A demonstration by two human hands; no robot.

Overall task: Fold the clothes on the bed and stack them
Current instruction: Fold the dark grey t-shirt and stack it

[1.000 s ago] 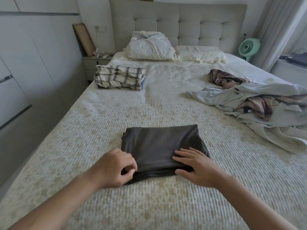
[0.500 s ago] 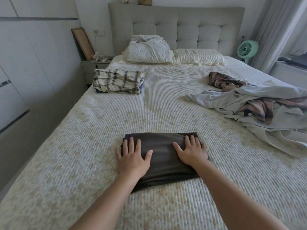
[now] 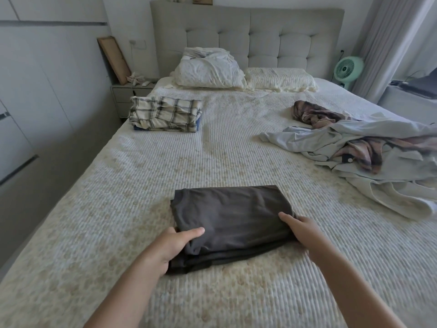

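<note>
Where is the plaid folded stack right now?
In the head view, the plaid folded stack lies at the bed's far left, beside the nightstand, in front of the white pillow.

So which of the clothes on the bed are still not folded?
The rumpled heap at the right: pale and striped garments in a tangle. The plaid stack at the far left is folded, and so is the dark garment held by both hands.
</note>
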